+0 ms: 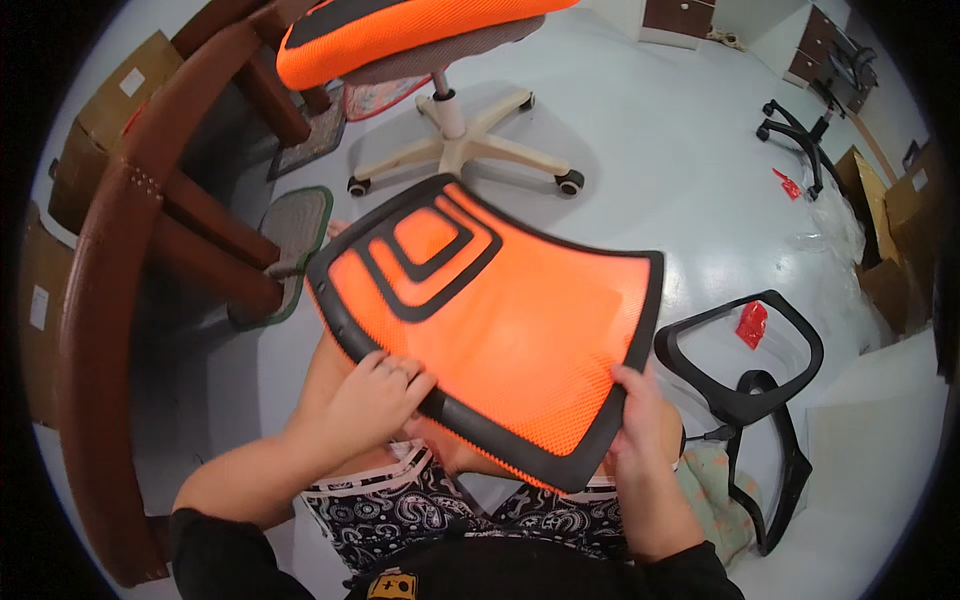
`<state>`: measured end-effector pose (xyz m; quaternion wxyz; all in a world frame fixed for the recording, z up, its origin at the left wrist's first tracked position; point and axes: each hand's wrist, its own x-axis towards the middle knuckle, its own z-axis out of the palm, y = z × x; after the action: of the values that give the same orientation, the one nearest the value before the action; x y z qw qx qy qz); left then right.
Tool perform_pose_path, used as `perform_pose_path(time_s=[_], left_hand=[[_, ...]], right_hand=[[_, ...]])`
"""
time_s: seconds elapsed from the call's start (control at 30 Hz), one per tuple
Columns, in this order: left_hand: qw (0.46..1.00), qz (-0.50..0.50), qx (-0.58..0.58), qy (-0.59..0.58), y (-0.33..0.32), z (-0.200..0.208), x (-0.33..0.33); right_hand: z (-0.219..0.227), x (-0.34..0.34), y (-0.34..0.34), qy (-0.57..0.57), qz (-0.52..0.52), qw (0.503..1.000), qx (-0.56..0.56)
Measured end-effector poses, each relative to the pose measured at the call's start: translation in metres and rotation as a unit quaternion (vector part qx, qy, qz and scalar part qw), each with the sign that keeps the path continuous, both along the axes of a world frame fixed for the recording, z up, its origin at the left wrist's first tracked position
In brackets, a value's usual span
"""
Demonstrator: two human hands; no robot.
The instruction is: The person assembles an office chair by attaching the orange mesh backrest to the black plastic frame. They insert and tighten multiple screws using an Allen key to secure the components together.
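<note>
Across my lap lies an office chair backrest (530, 330), bright orange mesh inside a black frame, with black nested bands near its far left corner. My left hand (378, 398) is closed over the near left edge of the frame, its fingers on top. At the right edge, my right hand (638, 408) grips the frame with the thumb on top and the other fingers hidden beneath. Orange mesh fringe shows along the near left edge.
Ahead stands an orange chair seat (420, 40) on a pale wheeled base (455, 150). Black armrests (745, 405) and a red packet (752, 325) lie at right. A brown curved wooden frame (95, 330) stands left. Cardboard boxes (880, 240) and a black chair base (805, 145) are far right.
</note>
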<state>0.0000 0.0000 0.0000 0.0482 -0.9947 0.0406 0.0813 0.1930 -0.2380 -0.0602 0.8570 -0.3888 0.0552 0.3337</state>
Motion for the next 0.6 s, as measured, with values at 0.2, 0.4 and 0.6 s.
perform_pose_path(time_s=[0.2,0.4,0.6], left_hand=[[0.994,0.059,-0.091,0.007,0.016,0.006,0.057],[0.978,0.101,-0.177,-0.046,0.048,-0.013,0.079],[0.968,0.115,-0.213,-0.063,0.062,-0.035,0.076]], right_hand=[[0.032,0.034,0.021,-0.044,-0.053,0.997,-0.047],[0.058,0.065,0.068,-0.085,-0.046,0.993,-0.066],[0.074,0.071,0.094,-0.143,-0.035,0.986,-0.073]])
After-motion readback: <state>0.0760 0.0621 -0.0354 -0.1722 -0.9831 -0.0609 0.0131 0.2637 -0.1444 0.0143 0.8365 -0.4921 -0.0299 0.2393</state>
